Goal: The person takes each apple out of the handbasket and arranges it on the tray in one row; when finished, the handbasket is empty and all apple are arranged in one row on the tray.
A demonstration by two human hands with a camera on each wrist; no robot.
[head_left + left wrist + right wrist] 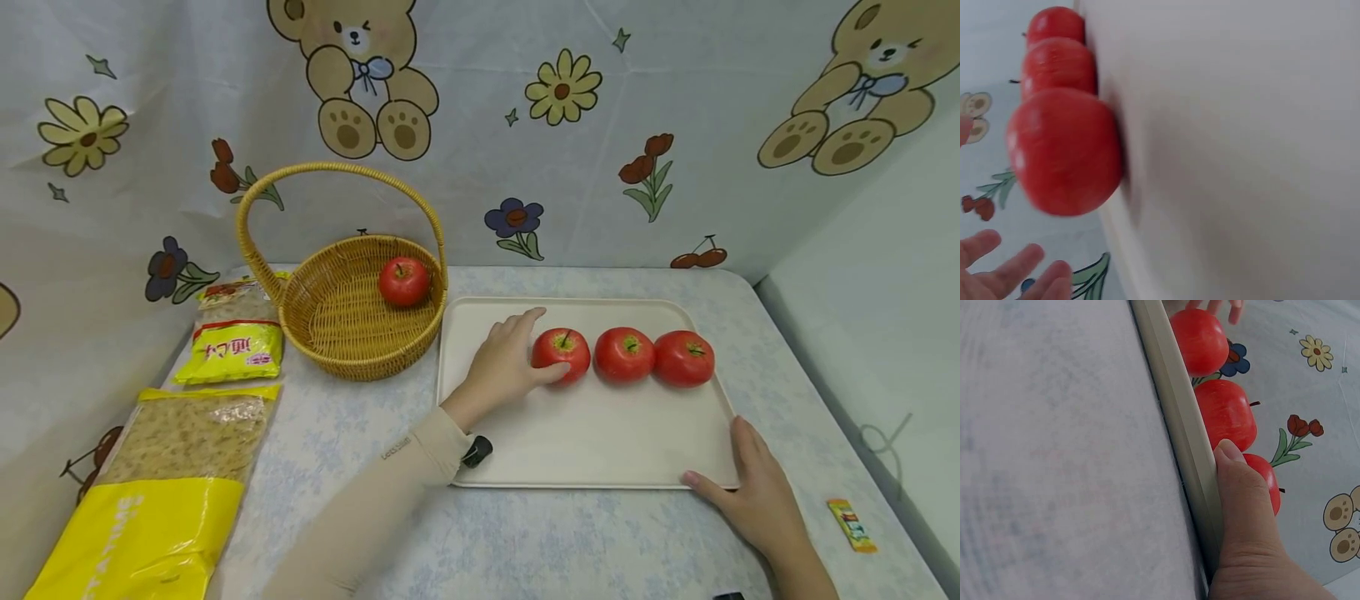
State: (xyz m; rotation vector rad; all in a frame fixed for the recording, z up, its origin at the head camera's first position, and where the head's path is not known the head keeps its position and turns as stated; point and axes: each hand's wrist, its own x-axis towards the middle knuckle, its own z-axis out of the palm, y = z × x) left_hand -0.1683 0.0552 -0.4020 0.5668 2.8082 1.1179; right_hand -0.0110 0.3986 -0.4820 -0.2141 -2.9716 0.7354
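Three red apples stand in a row on a cream tray (600, 442): a left apple (561, 367), a middle apple (624, 354) and a right apple (684, 358). My left hand (504, 362) reaches over the tray with fingers spread, its thumb overlapping the left apple in the head view. In the left wrist view the fingers (1013, 269) are apart from the nearest apple (1063, 150). At the tray's front right corner, my right hand (768, 496) holds the edge, thumb (1244, 500) on the front rim and fingers along the right side.
Left of the tray stands a wicker basket (360, 367) with a tall handle and one apple (405, 281) inside. Two yellow food bags, a small one (236, 346) and a large one (165, 500), lie at the left. A small wrapped packet (852, 525) lies at the right.
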